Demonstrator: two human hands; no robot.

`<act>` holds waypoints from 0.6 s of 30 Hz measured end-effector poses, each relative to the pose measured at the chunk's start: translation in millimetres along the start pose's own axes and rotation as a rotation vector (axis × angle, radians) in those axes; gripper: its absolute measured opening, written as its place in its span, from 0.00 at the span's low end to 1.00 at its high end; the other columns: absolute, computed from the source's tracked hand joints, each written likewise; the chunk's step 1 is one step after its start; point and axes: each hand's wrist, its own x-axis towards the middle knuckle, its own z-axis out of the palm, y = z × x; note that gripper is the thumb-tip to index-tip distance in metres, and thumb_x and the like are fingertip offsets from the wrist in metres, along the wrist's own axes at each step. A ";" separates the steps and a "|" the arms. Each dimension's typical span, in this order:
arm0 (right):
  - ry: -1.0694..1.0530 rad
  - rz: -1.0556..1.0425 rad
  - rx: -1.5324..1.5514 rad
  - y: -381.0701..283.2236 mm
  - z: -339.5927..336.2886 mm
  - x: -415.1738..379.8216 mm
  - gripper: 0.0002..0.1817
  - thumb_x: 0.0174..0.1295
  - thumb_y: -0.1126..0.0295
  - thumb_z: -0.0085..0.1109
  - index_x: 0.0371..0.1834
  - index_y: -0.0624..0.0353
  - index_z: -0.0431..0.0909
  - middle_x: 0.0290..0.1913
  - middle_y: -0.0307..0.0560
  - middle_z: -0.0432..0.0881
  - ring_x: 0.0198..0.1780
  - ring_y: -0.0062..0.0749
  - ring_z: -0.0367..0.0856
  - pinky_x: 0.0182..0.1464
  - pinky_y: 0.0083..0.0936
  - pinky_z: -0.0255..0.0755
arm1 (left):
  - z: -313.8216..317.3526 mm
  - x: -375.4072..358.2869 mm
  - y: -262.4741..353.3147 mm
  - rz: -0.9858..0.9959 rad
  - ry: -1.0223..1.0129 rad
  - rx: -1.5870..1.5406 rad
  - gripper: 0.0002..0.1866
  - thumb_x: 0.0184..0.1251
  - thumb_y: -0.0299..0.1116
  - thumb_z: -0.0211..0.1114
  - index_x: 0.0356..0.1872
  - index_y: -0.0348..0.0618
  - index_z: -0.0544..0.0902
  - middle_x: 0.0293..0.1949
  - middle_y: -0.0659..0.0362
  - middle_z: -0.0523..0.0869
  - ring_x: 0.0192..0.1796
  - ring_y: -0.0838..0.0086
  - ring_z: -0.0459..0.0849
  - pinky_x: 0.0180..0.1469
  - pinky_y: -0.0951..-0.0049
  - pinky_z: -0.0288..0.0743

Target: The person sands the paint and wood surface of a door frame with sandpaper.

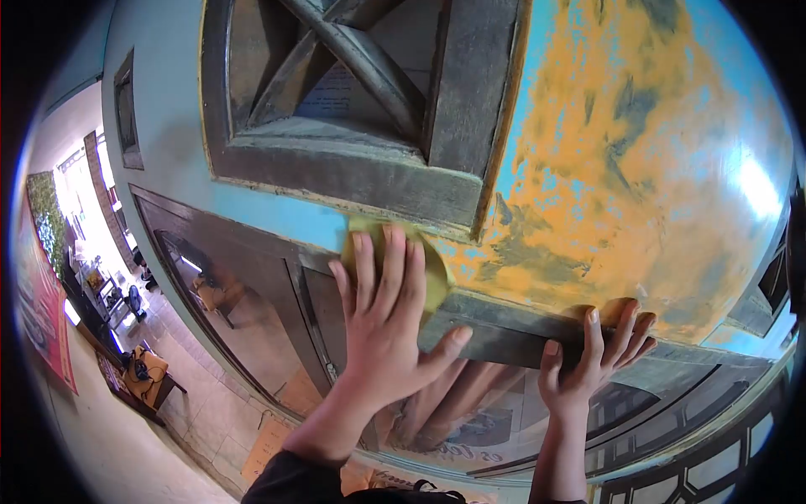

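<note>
My left hand (382, 307) lies with its fingers stretched over a yellow-green sheet that looks like sandpaper (437, 277), pressing it against the wall strip just below a carved wooden vent frame (353, 181). Part of the sheet is hidden under the fingers, and its edge shows to the right of them. Farther right, my right hand (583, 361) rests with spread fingers on the dark wooden beam (504, 336), holding nothing. Above that hand the wall (579, 193) is patchy, with orange, light blue and grey areas.
Below the beam are glass panes (470, 412) with a curtain and lettering. A brown-framed window (227, 294) stands to the left. Down at the lower left are a tiled floor (201, 412) and a small wooden table (151, 378) with cables on it.
</note>
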 end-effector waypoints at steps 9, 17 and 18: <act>-0.039 0.018 0.025 -2.2 -7.9 1.4 0.30 0.75 0.46 0.49 0.74 0.49 0.70 0.82 0.64 0.56 0.85 0.66 0.42 0.81 0.64 0.27 | 4.1 -3.4 6.8 0.140 -0.004 -0.025 0.46 0.68 0.60 0.65 0.75 0.33 0.68 0.80 0.41 0.61 0.83 0.38 0.49 0.79 0.31 0.28; 0.069 -0.071 0.251 -2.5 -31.3 12.4 0.30 0.77 0.42 0.41 0.71 0.49 0.70 0.77 0.62 0.66 0.81 0.66 0.56 0.81 0.62 0.34 | 17.2 30.2 32.5 0.562 0.117 0.033 0.21 0.74 0.45 0.56 0.65 0.65 0.82 0.76 0.72 0.72 0.82 0.70 0.61 0.84 0.40 0.33; 0.091 -0.122 0.237 -1.4 -35.7 14.6 0.30 0.77 0.41 0.40 0.71 0.49 0.70 0.77 0.62 0.67 0.80 0.66 0.58 0.81 0.62 0.34 | 17.8 35.5 33.4 0.615 0.110 0.010 0.20 0.73 0.44 0.57 0.64 0.65 0.83 0.75 0.72 0.73 0.82 0.71 0.62 0.85 0.41 0.34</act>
